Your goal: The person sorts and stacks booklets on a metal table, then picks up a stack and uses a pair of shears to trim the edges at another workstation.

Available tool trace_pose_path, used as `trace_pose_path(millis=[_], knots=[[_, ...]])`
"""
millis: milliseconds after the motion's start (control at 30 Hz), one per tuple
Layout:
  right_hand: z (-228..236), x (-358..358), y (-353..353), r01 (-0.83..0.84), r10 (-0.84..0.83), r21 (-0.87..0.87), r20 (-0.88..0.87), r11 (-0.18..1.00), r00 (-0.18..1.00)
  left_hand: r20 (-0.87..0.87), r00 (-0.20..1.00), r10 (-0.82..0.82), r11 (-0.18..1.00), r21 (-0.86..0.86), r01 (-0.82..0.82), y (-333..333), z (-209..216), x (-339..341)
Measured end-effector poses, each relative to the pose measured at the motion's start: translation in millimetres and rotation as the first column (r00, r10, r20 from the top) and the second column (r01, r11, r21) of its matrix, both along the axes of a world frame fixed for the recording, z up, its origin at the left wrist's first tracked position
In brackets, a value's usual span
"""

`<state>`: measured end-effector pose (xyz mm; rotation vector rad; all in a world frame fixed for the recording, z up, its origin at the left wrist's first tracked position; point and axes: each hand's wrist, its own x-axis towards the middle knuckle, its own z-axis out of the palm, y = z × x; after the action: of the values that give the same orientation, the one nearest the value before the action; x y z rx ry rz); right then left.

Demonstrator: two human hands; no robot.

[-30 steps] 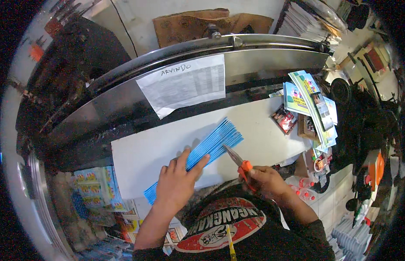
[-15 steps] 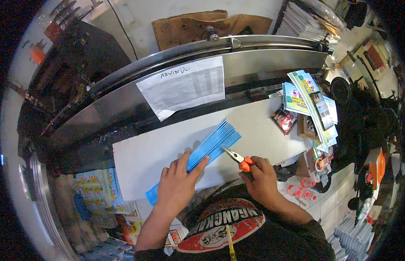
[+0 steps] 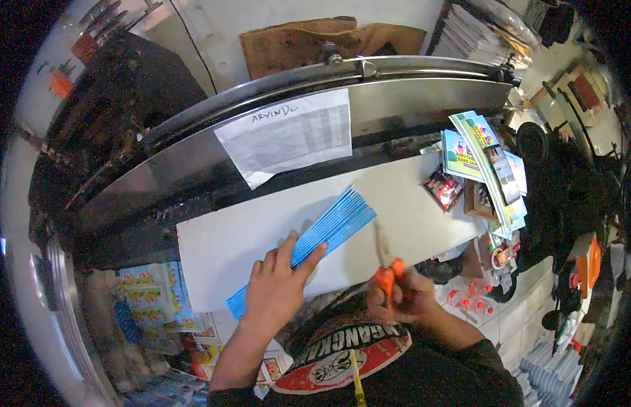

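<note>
A fanned stack of thin blue booklets point(image 3: 340, 222) lies slantwise on the white board point(image 3: 213, 251). My left hand point(image 3: 276, 283) grips the stack across its middle, thumb on the near side and fingers on the far side. In my right hand point(image 3: 411, 296) is a pair of long-nose pliers point(image 3: 385, 261) with orange handles, slightly blurred by motion. The jaws point away from me and stand apart from the booklets, to their right. Whether the jaws are parted is hard to make out.
Behind the board runs a long metal machine bar point(image 3: 397, 105) with a printed sheet point(image 3: 288, 139) hanging on it. Colourful booklets point(image 3: 464, 154) and a small red box point(image 3: 443, 188) sit at the right. Plastic bottles point(image 3: 475, 298) stand lower right; printed sheets point(image 3: 149, 295) lie lower left.
The pliers have moved right, away from the stack's end, and swung from pointing up-left to nearly straight ahead. My left hand and the booklets have stayed in place.
</note>
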<state>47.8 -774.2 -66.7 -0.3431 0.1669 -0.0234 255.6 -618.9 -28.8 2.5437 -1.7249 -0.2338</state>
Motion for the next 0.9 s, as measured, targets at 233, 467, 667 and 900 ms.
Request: trace_pose_path(millis=[233, 467, 667, 900], knots=[[71, -8, -47, -0.138, -0.073, -0.940, -0.121, -0.312, 0.990, 0.089, 0.996, -0.006, 0.997, -0.079, 0.013, 2, -5, -1], [73, 2, -41, -0.322, -0.379, -0.551, -0.011, -0.770, 0.925, 0.087, 0.996, -0.019, 0.993, -0.113, 0.029, 1, -5, -1], [81, 12, -48, -0.307, -0.325, -0.429, -0.033, -0.850, 0.945, 0.100, 0.995, -0.023, 0.989, -0.145, 0.038, 3, -7, -1], [87, 16, -53, -0.232, -0.244, -0.357, -0.011, -0.905, 0.970, 0.032, 0.999, -0.013, 0.996, -0.088, 0.015, 6, -5, 0]])
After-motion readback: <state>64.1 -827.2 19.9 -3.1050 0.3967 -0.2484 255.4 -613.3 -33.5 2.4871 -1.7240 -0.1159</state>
